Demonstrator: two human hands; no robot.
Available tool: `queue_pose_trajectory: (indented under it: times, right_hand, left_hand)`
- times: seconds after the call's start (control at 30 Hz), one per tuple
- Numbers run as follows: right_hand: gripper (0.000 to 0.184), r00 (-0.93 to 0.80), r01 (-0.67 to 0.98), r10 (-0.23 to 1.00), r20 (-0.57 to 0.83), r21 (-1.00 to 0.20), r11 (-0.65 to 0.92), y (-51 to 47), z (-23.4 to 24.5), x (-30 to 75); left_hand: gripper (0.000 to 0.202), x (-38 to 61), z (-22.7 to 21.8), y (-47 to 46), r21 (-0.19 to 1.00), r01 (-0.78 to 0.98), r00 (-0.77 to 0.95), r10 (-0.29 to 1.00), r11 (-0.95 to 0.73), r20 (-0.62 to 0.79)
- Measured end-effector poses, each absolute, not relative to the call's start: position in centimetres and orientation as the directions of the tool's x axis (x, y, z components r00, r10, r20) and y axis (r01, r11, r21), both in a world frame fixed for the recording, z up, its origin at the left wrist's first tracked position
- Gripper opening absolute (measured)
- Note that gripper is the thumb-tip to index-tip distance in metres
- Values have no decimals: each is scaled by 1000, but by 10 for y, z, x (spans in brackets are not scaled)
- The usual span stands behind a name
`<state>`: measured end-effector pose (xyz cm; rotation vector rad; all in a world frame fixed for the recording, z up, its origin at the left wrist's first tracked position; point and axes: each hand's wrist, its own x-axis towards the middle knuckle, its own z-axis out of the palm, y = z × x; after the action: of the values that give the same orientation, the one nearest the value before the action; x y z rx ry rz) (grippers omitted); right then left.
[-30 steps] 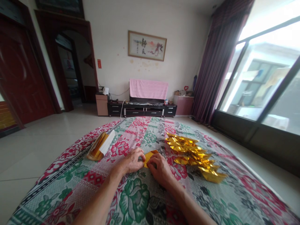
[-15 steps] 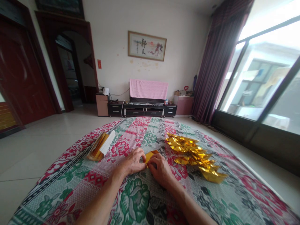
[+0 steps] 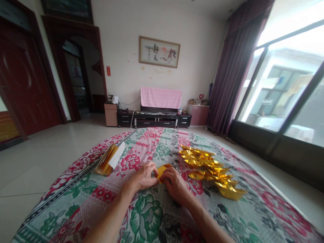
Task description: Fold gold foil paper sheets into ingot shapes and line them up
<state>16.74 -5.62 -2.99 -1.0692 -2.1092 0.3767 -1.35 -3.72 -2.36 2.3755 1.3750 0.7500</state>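
Note:
A small piece of gold foil paper (image 3: 163,169), partly folded, lies low over the table between my hands. My left hand (image 3: 146,175) has its fingers closed at the paper's left and near edges. From the other side, my right hand (image 3: 172,179) pinches the near right part, its fingers curled and covering some of it. To the right sit several folded gold paper ingots (image 3: 206,165), bunched in slanting rows. At the left rests a loosely curled stack of gold paper sheets (image 3: 109,160) with a white outer side.
The round table wears a floral cloth (image 3: 146,216) in red, green and grey. Beyond it stand a low black cabinet (image 3: 157,120) and a television under a pink towel (image 3: 160,97). A purple curtain (image 3: 222,74) and a large window flank the right.
The view has tilted slightly, so the room sits a little lower. Both hands stay on the gold paper with only slight finger movement.

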Motion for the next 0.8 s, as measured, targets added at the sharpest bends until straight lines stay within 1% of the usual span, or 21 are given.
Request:
queue_pose_trajectory:
  times: [0.1, 0.17, 0.27, 0.37, 0.53, 0.67, 0.8]
  right_hand:
    - [27, -340, 555, 770, 540, -546, 628, -60, -30, 170]
    - [27, -314, 606, 774, 550, -511, 610, -63, -30, 170]
    - [22, -342, 707, 795, 501, -420, 569, -67, -29, 169]
    - [20, -383, 756, 803, 456, -345, 556, -71, -25, 166]
    - [20, -393, 814, 822, 412, -261, 519, -74, -18, 160]
    - [20, -400, 812, 824, 401, -262, 522, -74, -19, 157]
    - [24, -396, 784, 824, 404, -319, 533, -73, -21, 156]
  left_hand:
    - [15, -14, -22, -37, 497, 706, 414, 863, -505, 288]
    - [14, -14, -20, -37, 494, 699, 424, 855, -518, 298]
    - [13, -14, -20, -36, 481, 695, 424, 844, -535, 327]
    - [14, -12, -23, -34, 450, 716, 390, 840, -534, 377]
    - [17, -6, -28, -32, 399, 795, 280, 859, -458, 429]
    - [16, -1, -27, -35, 402, 809, 254, 871, -429, 420]
    - [14, 2, -23, -39, 385, 788, 325, 856, -480, 402]
